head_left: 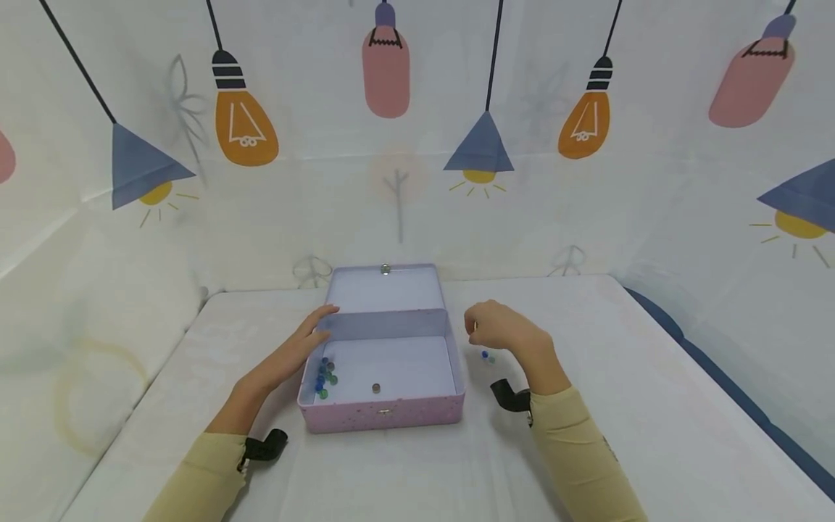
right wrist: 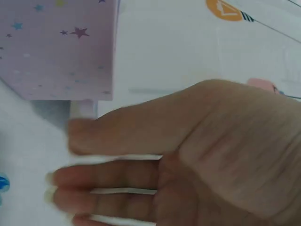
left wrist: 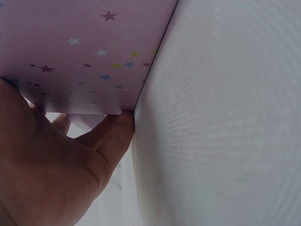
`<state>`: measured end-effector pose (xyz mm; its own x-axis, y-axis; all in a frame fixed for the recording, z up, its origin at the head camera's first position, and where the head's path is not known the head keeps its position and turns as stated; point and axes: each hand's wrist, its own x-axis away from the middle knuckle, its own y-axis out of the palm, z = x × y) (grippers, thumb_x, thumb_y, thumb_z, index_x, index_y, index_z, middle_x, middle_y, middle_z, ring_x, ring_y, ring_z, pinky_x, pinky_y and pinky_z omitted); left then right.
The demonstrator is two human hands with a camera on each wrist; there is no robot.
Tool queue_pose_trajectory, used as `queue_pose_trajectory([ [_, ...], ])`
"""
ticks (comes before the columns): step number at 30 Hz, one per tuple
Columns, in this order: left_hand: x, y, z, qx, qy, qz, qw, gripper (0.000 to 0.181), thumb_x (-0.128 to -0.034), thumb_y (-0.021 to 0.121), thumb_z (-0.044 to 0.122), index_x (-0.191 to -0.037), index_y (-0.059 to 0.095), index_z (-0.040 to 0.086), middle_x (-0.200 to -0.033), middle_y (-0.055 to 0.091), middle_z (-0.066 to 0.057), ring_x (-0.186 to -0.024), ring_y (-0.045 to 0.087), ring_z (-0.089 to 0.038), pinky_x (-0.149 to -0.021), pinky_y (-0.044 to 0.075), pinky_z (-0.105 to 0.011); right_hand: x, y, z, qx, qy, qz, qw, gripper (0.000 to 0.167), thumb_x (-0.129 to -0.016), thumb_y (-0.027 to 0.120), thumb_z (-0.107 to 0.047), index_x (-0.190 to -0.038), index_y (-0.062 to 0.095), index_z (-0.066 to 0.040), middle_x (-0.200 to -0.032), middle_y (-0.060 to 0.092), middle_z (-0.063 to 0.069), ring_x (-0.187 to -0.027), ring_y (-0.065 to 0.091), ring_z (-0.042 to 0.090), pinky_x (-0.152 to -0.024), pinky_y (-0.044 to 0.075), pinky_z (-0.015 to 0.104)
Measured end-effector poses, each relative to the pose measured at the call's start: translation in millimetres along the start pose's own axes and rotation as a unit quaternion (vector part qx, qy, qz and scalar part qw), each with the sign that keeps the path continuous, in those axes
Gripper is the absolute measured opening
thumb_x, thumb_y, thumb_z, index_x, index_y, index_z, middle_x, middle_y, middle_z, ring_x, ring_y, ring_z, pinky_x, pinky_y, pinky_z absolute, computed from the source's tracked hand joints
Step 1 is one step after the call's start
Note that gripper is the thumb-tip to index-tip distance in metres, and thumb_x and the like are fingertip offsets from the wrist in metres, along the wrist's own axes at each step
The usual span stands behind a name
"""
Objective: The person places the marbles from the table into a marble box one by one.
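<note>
A pink tin box [head_left: 385, 415] patterned with small stars stands on the table, its lid [head_left: 386, 288] tipped back. Several blue, green and brown marbles [head_left: 324, 378] lie along its left inside, and a brown marble [head_left: 376, 388] sits alone near the front. My left hand [head_left: 290, 357] grips the box's back left corner, thumb at the rim; in the left wrist view its fingers [left wrist: 115, 136] reach round the corner. Right of the box, my right hand [head_left: 505, 328] hovers with loosely bent fingers above a blue marble [head_left: 485, 354] and a pale green marble [head_left: 492, 359]. No marble shows in its palm.
A white cloth covers the table [head_left: 365, 478], and a white curtain [head_left: 313, 210] printed with lamps hangs behind it. Dark blue fabric [head_left: 704, 377] runs along the right edge. Each wrist carries a black camera mount [head_left: 509, 396].
</note>
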<state>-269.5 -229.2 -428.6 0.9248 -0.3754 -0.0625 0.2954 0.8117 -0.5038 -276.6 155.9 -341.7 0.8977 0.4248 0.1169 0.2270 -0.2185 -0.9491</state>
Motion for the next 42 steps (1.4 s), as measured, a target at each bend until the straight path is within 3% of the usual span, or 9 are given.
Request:
queue_pose_trajectory([
  [5, 1.1, -0.1, 0.4, 0.006, 0.001, 0.001, 1.0000, 0.057, -0.1077, 0.036, 0.033, -0.159, 0.015, 0.020, -0.168, 0.001, -0.010, -0.155, -0.006, -0.038, -0.117, 0.005, -0.072, -3.6, 8, 7, 0.023, 0.051, -0.059, 0.9967, 0.008, -0.080, 0.064, -0.004, -0.086, 0.068, -0.008, -0.086, 0.065, 0.004, -0.077, 0.058, 0.018, -0.066, 0.048, 0.032],
  [11, 0.8, -0.1, 0.7, 0.001, -0.002, 0.004, 1.0000, 0.056, -0.1076, 0.036, 0.028, -0.159, 0.017, 0.020, -0.168, 0.001, -0.011, -0.155, -0.006, -0.039, -0.117, 0.004, -0.072, -6.1, 16, 12, 0.033, 0.100, -0.073, 0.9918, 0.007, -0.080, 0.063, -0.001, -0.079, 0.065, -0.008, -0.076, 0.060, 0.003, -0.069, 0.053, 0.016, -0.059, 0.043, 0.029],
  [15, 1.4, 0.0, 1.0, 0.001, -0.003, 0.004, 1.0000, 0.056, -0.1073, 0.037, 0.027, -0.159, 0.017, 0.020, -0.168, 0.001, -0.011, -0.155, -0.006, -0.039, -0.117, 0.004, -0.072, -9.4, 21, 15, 0.036, 0.107, -0.083, 0.9901, 0.013, -0.081, 0.061, 0.000, -0.072, 0.062, -0.009, -0.070, 0.055, 0.002, -0.064, 0.047, 0.015, -0.055, 0.038, 0.028],
  [27, 0.4, 0.7, 0.2, 0.005, -0.004, 0.002, 1.0000, 0.056, -0.1075, 0.036, 0.029, -0.159, 0.016, 0.022, -0.168, 0.003, -0.009, -0.155, -0.005, -0.037, -0.117, 0.006, -0.072, -20.9, 34, 22, 0.036, 0.077, -0.062, 0.9944, 0.014, -0.084, 0.059, 0.001, -0.075, 0.064, -0.008, -0.075, 0.061, 0.005, -0.068, 0.053, 0.018, -0.058, 0.042, 0.029],
  [34, -0.2, 0.1, 0.5, -0.001, 0.004, 0.003, 1.0000, 0.057, -0.1075, 0.036, 0.030, -0.159, 0.015, 0.019, -0.168, 0.004, -0.009, -0.155, -0.004, -0.037, -0.117, 0.006, -0.071, -23.0, 28, 28, 0.032, 0.031, -0.030, 0.9985, 0.011, -0.081, 0.059, -0.001, -0.080, 0.068, -0.007, -0.080, 0.064, 0.004, -0.073, 0.054, 0.018, -0.063, 0.046, 0.030],
  [42, -0.8, 1.3, -1.2, 0.000, -0.006, 0.007, 1.0000, 0.057, -0.1074, 0.036, 0.032, -0.159, 0.015, 0.021, -0.168, 0.005, -0.007, -0.156, -0.003, -0.035, -0.118, 0.007, -0.070, -20.9, 20, 30, 0.013, -0.011, 0.021, 0.9996, 0.016, -0.078, 0.057, 0.003, -0.083, 0.070, -0.006, -0.084, 0.068, 0.006, -0.075, 0.057, 0.018, -0.063, 0.048, 0.029],
])
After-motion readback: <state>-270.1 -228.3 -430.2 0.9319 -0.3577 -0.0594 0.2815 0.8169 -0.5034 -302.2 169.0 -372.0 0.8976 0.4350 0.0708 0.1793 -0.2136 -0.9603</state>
